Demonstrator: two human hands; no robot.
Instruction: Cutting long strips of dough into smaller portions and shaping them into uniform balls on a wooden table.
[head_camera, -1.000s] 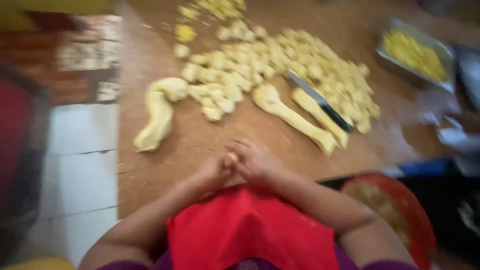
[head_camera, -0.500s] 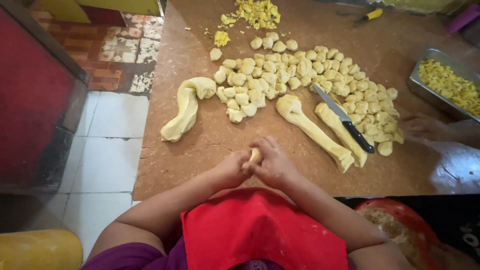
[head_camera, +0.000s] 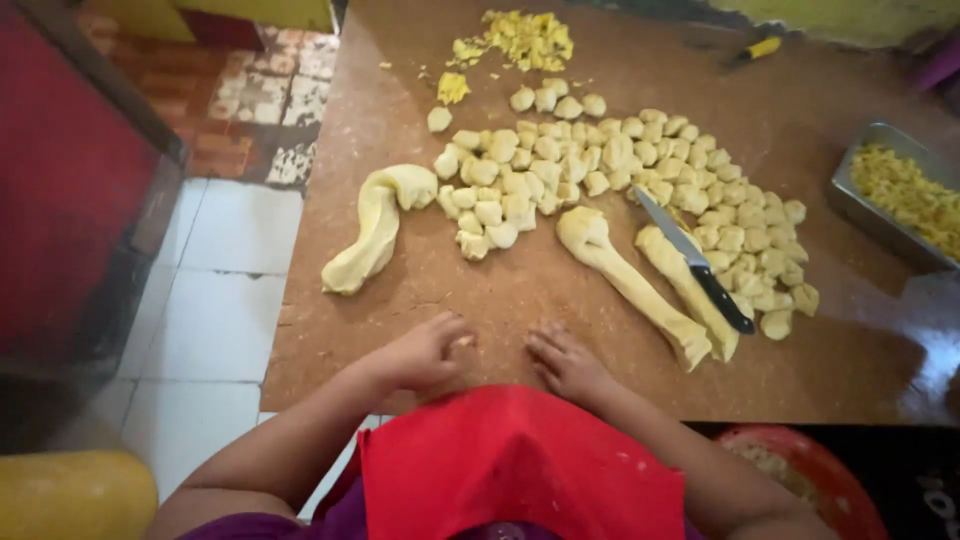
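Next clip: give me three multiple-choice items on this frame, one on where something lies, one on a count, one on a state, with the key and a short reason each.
1. Where does the knife lie?
A. In the metal tray
B. Across a dough roll, right of the hands
C. On the floor tiles

2. How many long dough rolls lie on the table?
A. Three
B. One
C. Six

3. What state are the hands in?
A. Both gripping the knife
B. Both lifted off the table
C. Apart, resting at the near table edge

Key:
1 B, the blade crosses the rightmost roll, with the handle toward the near edge.
2 A, one curved roll at left and two side by side under the knife.
3 C, the left hand seems to hold a small dough piece; the right hand lies flat beside it.
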